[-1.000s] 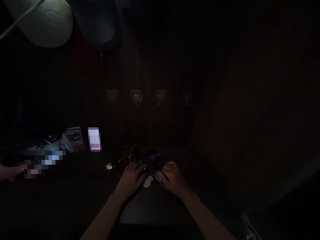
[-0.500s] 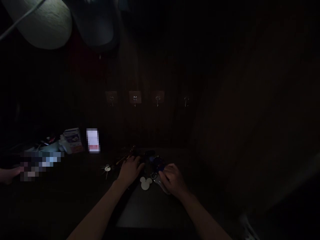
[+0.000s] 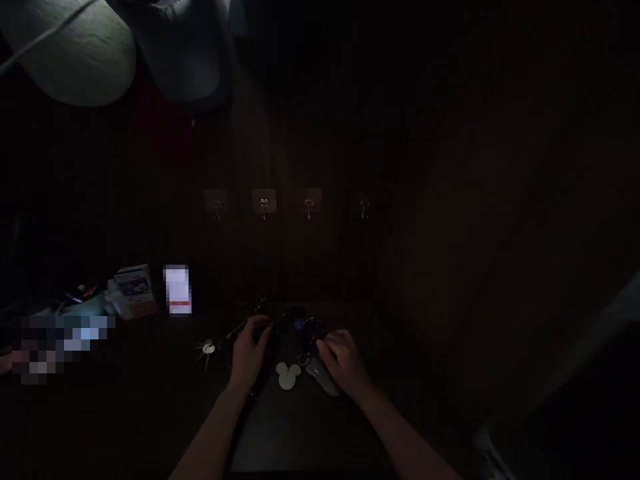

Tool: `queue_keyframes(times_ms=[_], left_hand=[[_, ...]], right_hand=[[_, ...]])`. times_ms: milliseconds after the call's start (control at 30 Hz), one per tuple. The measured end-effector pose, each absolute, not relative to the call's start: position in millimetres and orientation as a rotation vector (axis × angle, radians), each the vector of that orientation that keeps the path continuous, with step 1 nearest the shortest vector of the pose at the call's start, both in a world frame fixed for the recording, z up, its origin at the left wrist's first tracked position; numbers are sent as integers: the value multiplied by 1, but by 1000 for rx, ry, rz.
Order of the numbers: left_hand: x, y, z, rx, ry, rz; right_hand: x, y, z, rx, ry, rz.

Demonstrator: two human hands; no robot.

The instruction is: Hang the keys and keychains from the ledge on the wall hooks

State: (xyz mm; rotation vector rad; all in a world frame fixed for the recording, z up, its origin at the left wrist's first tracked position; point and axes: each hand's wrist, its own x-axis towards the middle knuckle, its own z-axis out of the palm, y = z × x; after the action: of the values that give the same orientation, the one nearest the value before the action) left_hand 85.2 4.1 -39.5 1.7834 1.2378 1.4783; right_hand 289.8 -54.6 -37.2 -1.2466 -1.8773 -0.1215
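Observation:
In dim light, my left hand (image 3: 250, 350) has its fingers bent towards its thumb, beside a dark strap (image 3: 254, 395) that runs down past the wrist. What lies between the fingers is too dark to make out. My right hand (image 3: 345, 360) pinches the edge of a dark blue bundle (image 3: 311, 330). Below that hand's fingertips lie a metal ring (image 3: 304, 360) and a smooth grey, elongated fob (image 3: 323, 378). A pale mouse-head-shaped tag (image 3: 287, 377) rests between the hands. Left of my left hand is a bunch of keys (image 3: 207, 349).
Several hooks (image 3: 265, 203) are fixed to the dark wall behind. Caps (image 3: 80, 60) hang at upper left. A lit, blurred-out screen (image 3: 177, 290) and a small box (image 3: 136, 290) stand on the dark surface at left. Another person's hand (image 3: 5, 363) shows at the left edge.
My left hand has turned and drawn its fingers in from a flatter, spread pose. My right hand stays at the dark blue bundle. The whole view has shifted slightly.

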Motion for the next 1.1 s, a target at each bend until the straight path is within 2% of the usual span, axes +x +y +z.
queue_keyframes(times_ms=[333, 567, 900, 1100], left_hand=[[88, -3, -29, 1624, 1095, 1498], [91, -6, -27, 1602, 1104, 1456], [88, -8, -25, 1675, 961, 1277], [94, -11, -24, 1607, 900, 1152]], right_hand=[[262, -40, 11, -1262, -1777, 462], [234, -26, -3, -1298, -1697, 549], [237, -26, 1, -1203, -1169, 922], [239, -25, -1, -935, -804, 1273]])
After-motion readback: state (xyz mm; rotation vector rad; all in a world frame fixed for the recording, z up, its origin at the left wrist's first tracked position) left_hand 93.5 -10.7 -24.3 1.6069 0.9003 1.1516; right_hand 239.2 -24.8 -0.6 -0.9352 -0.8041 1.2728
